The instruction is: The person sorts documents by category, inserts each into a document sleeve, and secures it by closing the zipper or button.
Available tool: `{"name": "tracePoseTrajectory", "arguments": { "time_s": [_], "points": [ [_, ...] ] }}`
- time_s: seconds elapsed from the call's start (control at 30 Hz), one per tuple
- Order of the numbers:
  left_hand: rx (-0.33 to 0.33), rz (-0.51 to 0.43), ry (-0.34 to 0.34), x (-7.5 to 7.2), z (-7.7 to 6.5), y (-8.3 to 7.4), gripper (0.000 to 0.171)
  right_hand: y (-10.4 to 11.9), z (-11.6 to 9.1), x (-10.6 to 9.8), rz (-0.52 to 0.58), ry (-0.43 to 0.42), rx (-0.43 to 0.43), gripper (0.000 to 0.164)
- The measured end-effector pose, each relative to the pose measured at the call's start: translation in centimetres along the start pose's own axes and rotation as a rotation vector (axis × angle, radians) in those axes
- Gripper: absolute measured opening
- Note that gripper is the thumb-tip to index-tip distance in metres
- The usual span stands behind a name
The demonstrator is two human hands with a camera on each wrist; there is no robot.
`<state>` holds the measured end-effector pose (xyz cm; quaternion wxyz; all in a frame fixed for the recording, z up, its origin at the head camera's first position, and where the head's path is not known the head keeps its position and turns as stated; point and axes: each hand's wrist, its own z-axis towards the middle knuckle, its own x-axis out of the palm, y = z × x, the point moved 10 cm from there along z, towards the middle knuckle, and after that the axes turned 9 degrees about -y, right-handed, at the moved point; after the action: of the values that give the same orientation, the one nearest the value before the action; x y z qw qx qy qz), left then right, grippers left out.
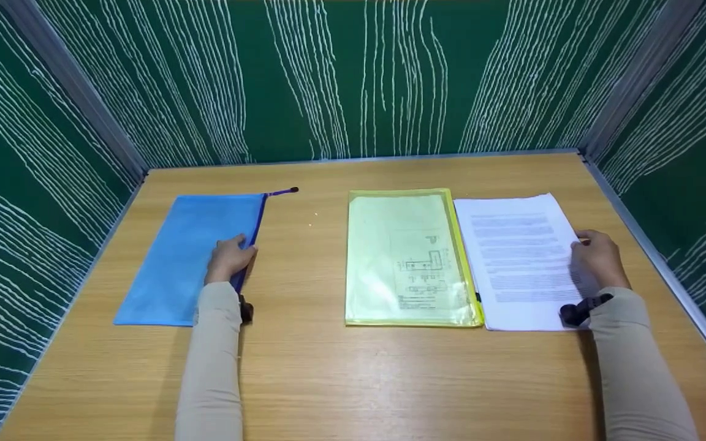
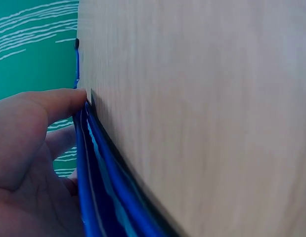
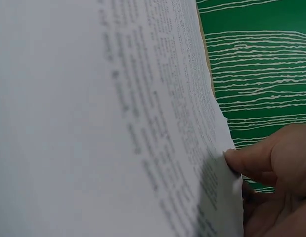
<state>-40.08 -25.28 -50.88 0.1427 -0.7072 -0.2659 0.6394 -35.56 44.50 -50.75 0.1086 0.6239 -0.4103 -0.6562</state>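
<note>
My left hand (image 1: 229, 257) is over the right side of a blue zip folder (image 1: 169, 269), gripping its dark blue zip edge. In the left wrist view the thumb is at that edge, the fingers are on the outer side, and the folder's mouth (image 2: 101, 182) gapes. My right hand (image 1: 599, 257) pinches the right edge of a stack of printed paper (image 1: 512, 245). The right wrist view shows the thumb tip against the sheets' edge and the other fingers partly hidden behind it. Left of the stack lies a yellow zip folder (image 1: 383, 245) with a printed drawing showing through.
Everything lies on a wood-grained table (image 1: 292, 367). A zip pull strip (image 1: 282, 192) sticks out from the blue folder's far corner. Green walls (image 1: 390, 73) with wavy white lines rise behind and at both sides, with grey posts (image 1: 641, 67) at the corners.
</note>
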Motion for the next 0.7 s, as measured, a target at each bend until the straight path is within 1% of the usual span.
{"name": "tracePoseTrajectory", "arguments": {
  "time_s": [0.13, 0.3, 0.43, 0.57, 0.7],
  "points": [
    [-0.008, -0.004, 0.014, 0.1, 0.0, -0.1, 0.063, -0.5, 0.1, 0.0, 0.032, 0.006, 0.014, 0.048],
    [0.001, 0.000, 0.046, 0.2, 0.0, -0.2, 0.062, -1.4, 0.4, -0.3, 0.073, -0.008, 0.044, 0.046],
    [0.013, 0.024, 0.068, 0.3, 0.0, -0.3, 0.061, -2.3, 0.6, -0.6, 0.132, -0.007, 0.106, 0.047],
    [0.007, 0.035, 0.077, 0.4, 0.1, -0.3, 0.059, -3.1, 0.8, -0.8, 0.171, 0.000, 0.169, 0.048],
    [0.008, 0.050, 0.073, 0.3, 0.1, -0.3, 0.057, -3.2, 1.0, -1.2, 0.161, -0.021, 0.164, 0.047]
  ]
}}
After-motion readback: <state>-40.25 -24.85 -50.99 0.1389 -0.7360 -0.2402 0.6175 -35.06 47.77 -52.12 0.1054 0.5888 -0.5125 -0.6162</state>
